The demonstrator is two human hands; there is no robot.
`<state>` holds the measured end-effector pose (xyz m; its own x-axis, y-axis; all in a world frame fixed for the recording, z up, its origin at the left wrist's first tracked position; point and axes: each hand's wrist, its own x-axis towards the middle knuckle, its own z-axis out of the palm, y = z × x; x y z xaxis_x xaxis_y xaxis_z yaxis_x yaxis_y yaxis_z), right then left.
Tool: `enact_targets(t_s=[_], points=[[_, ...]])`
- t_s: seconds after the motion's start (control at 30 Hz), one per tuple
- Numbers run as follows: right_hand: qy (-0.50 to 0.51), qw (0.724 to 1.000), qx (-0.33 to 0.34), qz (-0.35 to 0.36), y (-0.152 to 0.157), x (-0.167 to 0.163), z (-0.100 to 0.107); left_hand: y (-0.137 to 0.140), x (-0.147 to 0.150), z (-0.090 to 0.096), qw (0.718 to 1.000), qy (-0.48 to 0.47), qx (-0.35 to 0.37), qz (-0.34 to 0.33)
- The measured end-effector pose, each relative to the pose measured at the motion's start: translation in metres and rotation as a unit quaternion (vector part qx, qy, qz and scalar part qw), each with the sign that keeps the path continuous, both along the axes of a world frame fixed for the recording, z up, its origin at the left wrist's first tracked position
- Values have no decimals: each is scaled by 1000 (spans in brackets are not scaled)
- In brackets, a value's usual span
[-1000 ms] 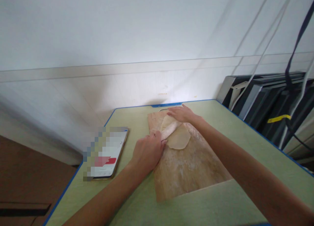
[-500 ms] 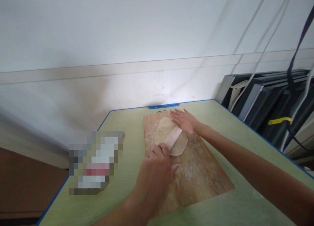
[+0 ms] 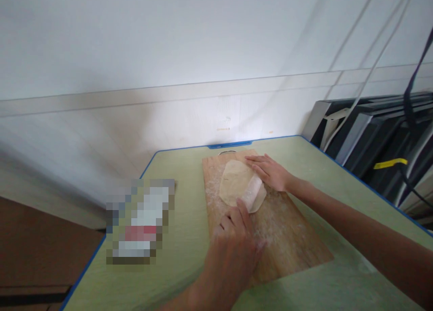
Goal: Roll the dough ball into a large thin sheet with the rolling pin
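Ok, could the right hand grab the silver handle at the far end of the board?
Probably yes: the right hand is close to the handle, and nothing seems to block the way, though it would likely have to leave the rolling pin.

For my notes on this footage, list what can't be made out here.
Head view:
- Rolling pin: both ends, under the left hand and right hand.
- Dough: part beneath the pin.
- Board: near left corner, behind the left hand.
- Phone: screen, lost to pixel blocks.
- Dark panels: cut off by the right edge.
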<state>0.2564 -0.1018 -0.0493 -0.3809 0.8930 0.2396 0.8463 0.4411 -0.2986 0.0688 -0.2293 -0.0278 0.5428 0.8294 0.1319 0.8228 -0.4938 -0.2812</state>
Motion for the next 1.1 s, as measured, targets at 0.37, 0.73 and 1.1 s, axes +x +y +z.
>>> enact_targets(t_s=[0.37, 0.73, 1.1], points=[[32, 999, 37, 0, -11, 7, -6, -10, 3, -8, 997, -14, 63, -37], [74, 994, 78, 14, -11, 19, -20, -17, 2, -11, 979, -45, 187, -73], [94, 993, 74, -12, -28, 26, -23, -23, 2, -18, 966, -70, 211, -135]])
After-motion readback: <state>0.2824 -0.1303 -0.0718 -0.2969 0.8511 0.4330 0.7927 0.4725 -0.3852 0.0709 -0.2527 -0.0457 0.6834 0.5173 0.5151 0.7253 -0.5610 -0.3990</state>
